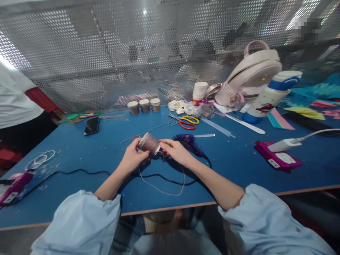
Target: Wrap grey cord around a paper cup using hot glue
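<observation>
My left hand (pixel 134 156) is closed around a small paper cup (pixel 149 143) wound with greyish-brown cord, which lies tilted on its side above the table. At the cup's right end, the fingers of my right hand (pixel 175 151) are pinched together at the rim, on the cord. A loose loop of this cord (pixel 170 194) hangs down between my wrists and rests on the table. Just beyond my right hand lies a blue glue gun (pixel 188 139) with a clear glue stick in its back. My fingertips partly hide the rim.
Behind are red and yellow scissors (pixel 189 123), three wrapped cups (pixel 144 105), stacked paper cups (pixel 199 92) and a phone (pixel 91 126). Right stand a bottle (pixel 268 99), backpack (pixel 252 71) and purple power strip (pixel 277 157). A black cable (pixel 79 170) crosses the table. A person stands left.
</observation>
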The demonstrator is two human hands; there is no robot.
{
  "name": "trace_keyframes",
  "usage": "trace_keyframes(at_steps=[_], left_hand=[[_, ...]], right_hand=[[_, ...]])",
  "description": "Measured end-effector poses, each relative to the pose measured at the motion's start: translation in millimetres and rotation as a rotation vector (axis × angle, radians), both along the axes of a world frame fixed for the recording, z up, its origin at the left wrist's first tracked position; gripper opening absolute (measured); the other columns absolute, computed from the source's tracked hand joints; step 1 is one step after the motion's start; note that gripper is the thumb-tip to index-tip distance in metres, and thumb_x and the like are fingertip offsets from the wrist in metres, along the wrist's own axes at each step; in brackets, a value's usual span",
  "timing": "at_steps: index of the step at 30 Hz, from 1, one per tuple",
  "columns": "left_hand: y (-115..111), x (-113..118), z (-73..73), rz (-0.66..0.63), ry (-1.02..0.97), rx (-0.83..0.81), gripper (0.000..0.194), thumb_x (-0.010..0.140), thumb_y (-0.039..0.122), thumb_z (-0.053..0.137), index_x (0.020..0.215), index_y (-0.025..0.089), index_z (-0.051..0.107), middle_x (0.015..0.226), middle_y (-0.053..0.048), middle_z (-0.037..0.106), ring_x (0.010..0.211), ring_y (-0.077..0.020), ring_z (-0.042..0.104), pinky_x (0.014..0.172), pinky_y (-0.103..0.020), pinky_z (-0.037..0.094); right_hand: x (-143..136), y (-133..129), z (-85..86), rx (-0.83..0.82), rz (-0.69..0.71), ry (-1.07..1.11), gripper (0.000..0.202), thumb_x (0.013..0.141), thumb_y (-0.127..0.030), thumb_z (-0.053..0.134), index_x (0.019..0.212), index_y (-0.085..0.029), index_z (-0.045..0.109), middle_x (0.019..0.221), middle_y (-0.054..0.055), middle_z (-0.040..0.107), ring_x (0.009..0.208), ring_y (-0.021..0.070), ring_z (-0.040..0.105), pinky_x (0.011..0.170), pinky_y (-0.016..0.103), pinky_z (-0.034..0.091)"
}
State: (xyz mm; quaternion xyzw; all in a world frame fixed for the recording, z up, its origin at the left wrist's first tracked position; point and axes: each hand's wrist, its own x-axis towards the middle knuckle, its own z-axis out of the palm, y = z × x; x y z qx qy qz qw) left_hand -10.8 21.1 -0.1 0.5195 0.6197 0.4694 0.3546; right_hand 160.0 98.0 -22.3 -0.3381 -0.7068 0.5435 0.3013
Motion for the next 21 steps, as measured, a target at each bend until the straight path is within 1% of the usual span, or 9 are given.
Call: trace_keyframes(at_steps=[4, 8, 10, 12, 14, 16, 17, 19, 21], left_hand=[[1.1, 7.3, -0.9, -0.022, 0.009, -0.024, 0.035, 0.061, 0.023, 0.068, 0.093, 0.014, 0.056, 0.058, 0.003, 0.062, 0.042, -0.0127, 0.057, 0.042, -0.023, 0.046], [5.9, 5.3, -4.8, 0.044, -0.032, 0.031, 0.026, 0.063, 0.028, 0.069, 0.083, 0.014, 0.058, 0.057, 0.001, 0.061, 0.042, -0.0131, 0.057, 0.04, -0.024, 0.046], [9.3, 0.4, -7.4, 0.103, -0.036, 0.063, 0.024, 0.064, 0.027, 0.068, 0.08, 0.014, 0.057, 0.053, 0.002, 0.059, 0.04, -0.012, 0.055, 0.038, -0.023, 0.043], [12.2, -5.7, -10.5, 0.173, -0.04, 0.099, 0.022, 0.064, 0.026, 0.068, 0.078, 0.015, 0.056, 0.051, 0.003, 0.057, 0.039, -0.011, 0.053, 0.038, -0.022, 0.041], [14.6, -11.6, -13.8, 0.237, -0.038, 0.129, 0.021, 0.063, 0.026, 0.068, 0.077, 0.015, 0.055, 0.052, 0.003, 0.056, 0.04, -0.01, 0.053, 0.038, -0.021, 0.04], [16.7, -15.8, -17.1, 0.283, -0.035, 0.149, 0.022, 0.063, 0.025, 0.068, 0.078, 0.016, 0.055, 0.053, 0.003, 0.055, 0.042, -0.0094, 0.053, 0.039, -0.02, 0.04], [17.8, -16.9, -18.5, 0.295, -0.034, 0.151, 0.022, 0.063, 0.025, 0.068, 0.078, 0.016, 0.055, 0.054, 0.003, 0.055, 0.043, -0.0092, 0.053, 0.04, -0.02, 0.04], [19.8, -17.4, -20.4, 0.297, -0.03, 0.154, 0.021, 0.064, 0.024, 0.068, 0.077, 0.016, 0.054, 0.054, 0.004, 0.055, 0.042, -0.0091, 0.052, 0.041, -0.021, 0.04], [21.2, -15.9, -21.2, 0.272, -0.017, 0.186, 0.02, 0.064, 0.023, 0.067, 0.077, 0.016, 0.053, 0.054, 0.004, 0.055, 0.041, -0.0089, 0.052, 0.041, -0.021, 0.04]], right_hand=[[0.9, -0.2, -0.4, 0.131, -0.024, -0.038, 0.03, 0.087, -0.033, 0.054, 0.108, -0.015, 0.065, 0.09, 0.007, 0.071, 0.077, 0.0159, 0.064, 0.07, 0.03, 0.051], [5.8, -1.2, 6.4, 0.249, -0.083, -0.063, 0.031, 0.086, -0.036, 0.056, 0.108, -0.017, 0.066, 0.101, 0.009, 0.07, 0.089, 0.0198, 0.063, 0.082, 0.035, 0.048], [11.9, -5.5, 15.0, 0.303, -0.119, -0.062, 0.033, 0.085, -0.036, 0.057, 0.111, -0.017, 0.064, 0.107, 0.01, 0.067, 0.094, 0.0205, 0.062, 0.085, 0.036, 0.047], [21.8, -13.1, 27.0, 0.346, -0.135, -0.044, 0.031, 0.086, -0.034, 0.056, 0.11, -0.017, 0.063, 0.109, 0.009, 0.066, 0.096, 0.0194, 0.062, 0.087, 0.034, 0.047], [36.8, -21.3, 40.5, 0.374, -0.125, -0.011, 0.026, 0.087, -0.034, 0.054, 0.103, -0.018, 0.065, 0.101, 0.007, 0.069, 0.091, 0.0182, 0.064, 0.085, 0.033, 0.048], [57.4, -25.6, 52.3, 0.349, -0.035, -0.002, 0.026, 0.088, -0.039, 0.053, 0.098, -0.02, 0.066, 0.095, 0.005, 0.071, 0.082, 0.0173, 0.067, 0.078, 0.031, 0.051], [69.6, -25.2, 56.3, 0.337, 0.014, -0.054, 0.026, 0.087, -0.041, 0.053, 0.096, -0.02, 0.067, 0.094, 0.004, 0.071, 0.08, 0.017, 0.067, 0.076, 0.03, 0.051], [95.7, -19.4, 58.7, 0.336, 0.121, -0.267, 0.029, 0.086, -0.046, 0.054, 0.093, -0.022, 0.068, 0.085, 0.004, 0.072, 0.077, 0.0176, 0.067, 0.071, 0.028, 0.05], [120.9, -8.7, 53.7, 0.365, 0.209, -0.516, 0.034, 0.085, -0.051, 0.052, 0.083, -0.023, 0.07, 0.073, 0.003, 0.071, 0.066, 0.0162, 0.065, 0.062, 0.027, 0.048]])
